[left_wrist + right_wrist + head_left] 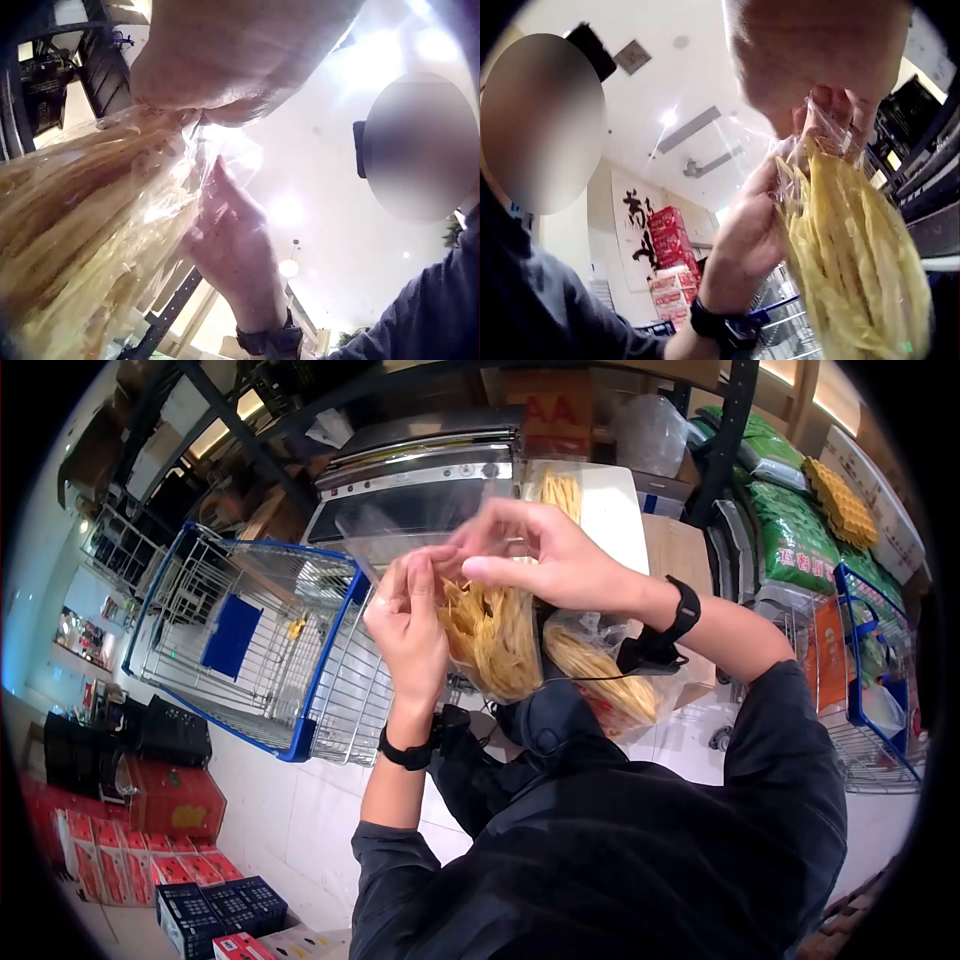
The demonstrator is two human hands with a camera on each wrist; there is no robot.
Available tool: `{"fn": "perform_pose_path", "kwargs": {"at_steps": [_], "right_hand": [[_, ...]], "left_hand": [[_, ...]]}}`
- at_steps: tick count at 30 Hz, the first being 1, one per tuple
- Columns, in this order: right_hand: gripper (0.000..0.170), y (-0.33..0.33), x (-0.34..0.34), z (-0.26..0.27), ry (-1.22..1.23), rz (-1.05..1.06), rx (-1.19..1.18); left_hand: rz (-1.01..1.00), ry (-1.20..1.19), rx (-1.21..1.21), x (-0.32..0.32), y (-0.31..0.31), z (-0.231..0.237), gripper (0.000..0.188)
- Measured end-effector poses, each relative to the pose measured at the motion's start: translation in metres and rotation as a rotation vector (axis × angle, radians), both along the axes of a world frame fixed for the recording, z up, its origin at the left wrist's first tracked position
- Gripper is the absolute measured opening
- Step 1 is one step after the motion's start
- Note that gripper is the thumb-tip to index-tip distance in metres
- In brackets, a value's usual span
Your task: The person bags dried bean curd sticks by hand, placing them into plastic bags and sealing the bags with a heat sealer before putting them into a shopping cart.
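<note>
In front of the chest hangs a clear plastic bag [490, 640] full of long yellow dried strips that look like tofu skin. My left hand [408, 625] pinches the film at the bag's mouth between thumb and fingertips. At the same gathered top, my right hand [550, 555] has its fingers bent onto the film, slightly blurred in the head view. From the right wrist, the right hand [817, 60] covers the upper end of the bag [847, 255], with the left hand [742, 240] behind it. Loose film [232, 150] stands up between the hands in the left wrist view.
Below the right forearm lies another bag of pale yellow sticks [605, 675]. More sticks [560, 495] lie on a white board [612, 510]. A blue-rimmed shopping cart [300, 730] stands at left, another cart [855, 690] at right. Green sacks [790, 530] are stacked at the far right.
</note>
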State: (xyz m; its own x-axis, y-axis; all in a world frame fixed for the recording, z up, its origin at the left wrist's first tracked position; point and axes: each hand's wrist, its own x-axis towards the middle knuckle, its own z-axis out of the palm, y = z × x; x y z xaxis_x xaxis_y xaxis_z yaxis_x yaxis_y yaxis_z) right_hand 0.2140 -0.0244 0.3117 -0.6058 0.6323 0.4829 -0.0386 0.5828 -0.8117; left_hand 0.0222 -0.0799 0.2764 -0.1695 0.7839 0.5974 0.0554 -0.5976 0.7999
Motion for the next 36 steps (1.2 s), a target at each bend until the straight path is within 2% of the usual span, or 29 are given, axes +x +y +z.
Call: {"fn": "perform_pose_path", "kwargs": {"at_steps": [1, 3, 4, 5, 8, 11, 13, 14, 15, 17, 18, 19, 21, 22, 24, 25, 27, 28, 29, 30, 31, 33, 36], "right_hand": [[0.016, -0.001, 0.003, -0.002, -0.006, -0.024, -0.052], [0.017, -0.001, 0.008, 0.006, 0.02, -0.05, 0.114], [0.017, 0.005, 0.008, 0.005, -0.006, -0.067, 0.183], [0.017, 0.004, 0.008, 0.011, 0.039, -0.024, 0.172], [0.019, 0.011, 0.003, 0.014, 0.003, -0.084, 0.19], [0.029, 0.014, 0.003, 0.01, -0.03, -0.014, 0.052], [0.069, 0.0, 0.004, 0.003, 0.151, 0.144, -0.19], [0.107, -0.006, 0.009, 0.0, -0.037, 0.098, -0.282], [0.118, -0.008, 0.007, -0.023, -0.162, 0.044, -0.243], [0.118, -0.015, -0.004, -0.069, -0.183, 0.019, -0.099], [0.111, -0.032, -0.007, -0.058, -0.046, -0.023, -0.038], [0.111, -0.03, -0.008, -0.054, -0.05, -0.032, -0.041], [0.095, -0.024, -0.008, -0.048, -0.022, -0.053, -0.311], [0.079, -0.022, -0.008, -0.051, 0.128, -0.028, -0.263], [0.082, -0.02, -0.001, -0.044, 0.155, -0.028, -0.258], [0.085, -0.02, 0.003, -0.038, 0.184, -0.021, -0.253], [0.08, -0.021, 0.017, -0.021, 0.142, -0.037, -0.261], [0.08, -0.019, 0.024, -0.015, 0.164, -0.057, -0.288], [0.08, -0.019, 0.031, -0.008, 0.19, -0.081, -0.314], [0.079, -0.023, 0.04, 0.004, 0.186, -0.122, -0.412], [0.08, -0.016, 0.046, 0.003, 0.243, -0.123, -0.383], [0.08, -0.008, 0.058, 0.009, 0.275, -0.167, -0.334], [0.079, -0.006, 0.072, 0.021, 0.241, -0.171, -0.338]], "left_hand": [[-0.01, 0.014, -0.022, 0.002, 0.0, 0.001, 0.033], [0.069, 0.201, 0.014, -0.004, -0.004, 0.008, 0.035], [0.073, 0.197, 0.06, -0.004, -0.006, 0.011, 0.035], [0.08, 0.191, 0.107, -0.002, -0.006, 0.017, 0.036], [0.053, 0.197, 0.089, -0.011, 0.0, 0.025, 0.036], [0.082, 0.229, 0.052, -0.014, 0.008, 0.028, 0.036], [0.077, 0.064, 0.147, -0.009, 0.01, 0.041, 0.037], [0.043, 0.022, 0.143, -0.004, 0.007, 0.052, 0.037], [0.04, 0.017, 0.138, 0.0, 0.007, 0.062, 0.037], [0.111, 0.097, 0.282, 0.009, 0.012, 0.076, 0.039], [0.104, 0.091, 0.284, 0.013, 0.016, 0.083, 0.039], [0.055, 0.125, 0.315, 0.017, 0.02, 0.088, 0.036], [-0.005, 0.153, 0.344, 0.025, 0.026, 0.101, 0.034], [-0.053, 0.157, 0.319, 0.027, 0.029, 0.109, 0.035], [-0.194, 0.164, 0.223, 0.023, 0.036, 0.12, 0.043], [-0.195, 0.16, 0.223, 0.016, 0.041, 0.118, 0.043], [-0.235, 0.18, 0.156, 0.005, 0.05, 0.104, 0.034], [-0.273, 0.295, 0.074, 0.004, 0.038, 0.094, 0.057], [-0.442, 0.284, -0.012, 0.002, 0.041, 0.075, 0.084], [-0.555, 0.291, -0.098, -0.003, 0.042, 0.056, 0.098], [-0.62, 0.279, -0.191, -0.001, 0.038, 0.042, 0.105], [-0.776, 0.184, -0.271, 0.009, 0.029, 0.017, 0.107], [-0.688, 0.219, -0.245, 0.032, 0.026, -0.006, 0.101]]}}
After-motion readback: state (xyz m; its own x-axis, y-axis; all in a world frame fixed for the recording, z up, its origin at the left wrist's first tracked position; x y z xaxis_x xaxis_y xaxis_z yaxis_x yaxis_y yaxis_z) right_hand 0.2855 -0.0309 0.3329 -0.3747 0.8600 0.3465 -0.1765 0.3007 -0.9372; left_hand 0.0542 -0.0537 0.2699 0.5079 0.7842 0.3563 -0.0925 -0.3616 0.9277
